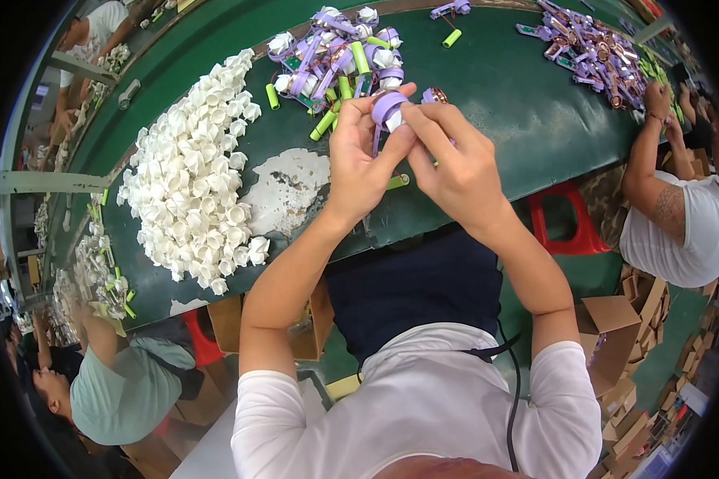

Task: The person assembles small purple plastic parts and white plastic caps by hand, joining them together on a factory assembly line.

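Over the table's near edge, my left hand [359,164] grips a purple ring-shaped part [388,105] between thumb and fingers. A white cap [395,120] sits within the ring's lower side. The fingers of my right hand [459,164] pinch at this white cap, touching it from the right. Just beyond my hands lies a heap of purple parts fitted with white caps [327,60], with light-green cylinders [360,57] among them. One green cylinder [398,182] shows below my fingers; whether it is wired to the held part is hidden.
Left of my hands spreads a large pile of white petal-shaped caps [192,176] on the green table [487,72]. Purple parts with copper coils [591,56] are heaped at the far right. Co-workers sit at both sides. A red stool [563,219] and cardboard boxes [611,327] stand below.
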Motion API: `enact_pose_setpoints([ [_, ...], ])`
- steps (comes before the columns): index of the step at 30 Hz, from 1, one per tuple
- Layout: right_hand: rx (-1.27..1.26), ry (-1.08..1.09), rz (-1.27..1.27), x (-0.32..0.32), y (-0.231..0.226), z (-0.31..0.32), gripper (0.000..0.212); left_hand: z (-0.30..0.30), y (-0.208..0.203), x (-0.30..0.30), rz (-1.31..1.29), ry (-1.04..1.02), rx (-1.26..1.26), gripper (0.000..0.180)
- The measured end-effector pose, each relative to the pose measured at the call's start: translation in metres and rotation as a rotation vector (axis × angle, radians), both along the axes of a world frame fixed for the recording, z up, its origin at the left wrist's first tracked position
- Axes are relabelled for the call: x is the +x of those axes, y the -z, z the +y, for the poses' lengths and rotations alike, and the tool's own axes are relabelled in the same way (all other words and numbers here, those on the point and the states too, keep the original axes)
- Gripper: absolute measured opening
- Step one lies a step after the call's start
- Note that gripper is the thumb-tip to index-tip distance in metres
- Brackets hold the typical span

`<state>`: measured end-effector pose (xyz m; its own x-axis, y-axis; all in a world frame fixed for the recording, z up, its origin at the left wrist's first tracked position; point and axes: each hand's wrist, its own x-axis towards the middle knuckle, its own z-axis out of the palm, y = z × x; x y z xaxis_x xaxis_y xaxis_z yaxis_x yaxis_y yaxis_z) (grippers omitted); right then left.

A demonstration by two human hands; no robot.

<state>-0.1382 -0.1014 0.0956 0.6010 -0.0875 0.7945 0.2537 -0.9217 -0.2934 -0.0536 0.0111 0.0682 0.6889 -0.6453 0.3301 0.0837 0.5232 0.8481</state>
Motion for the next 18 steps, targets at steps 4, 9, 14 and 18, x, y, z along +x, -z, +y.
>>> enact_pose_setpoints([
  [4,0.335,-0.227,0.205,-0.012,-0.005,-0.016,0.042,0.000,0.001,0.005,-0.087,-0.033,-0.009,0.042],
  [9,0.979,-0.503,0.056,-0.003,0.016,-0.009,0.042,0.004,-0.001,0.003,-0.180,-0.084,-0.049,0.045],
  [14,0.957,-0.498,0.036,0.005,0.024,0.006,0.043,0.009,-0.001,0.003,-0.232,-0.175,-0.056,0.040],
  [18,1.065,-0.526,0.108,0.015,0.023,0.011,0.036,0.012,0.003,0.006,-0.149,-0.221,-0.027,0.036],
])
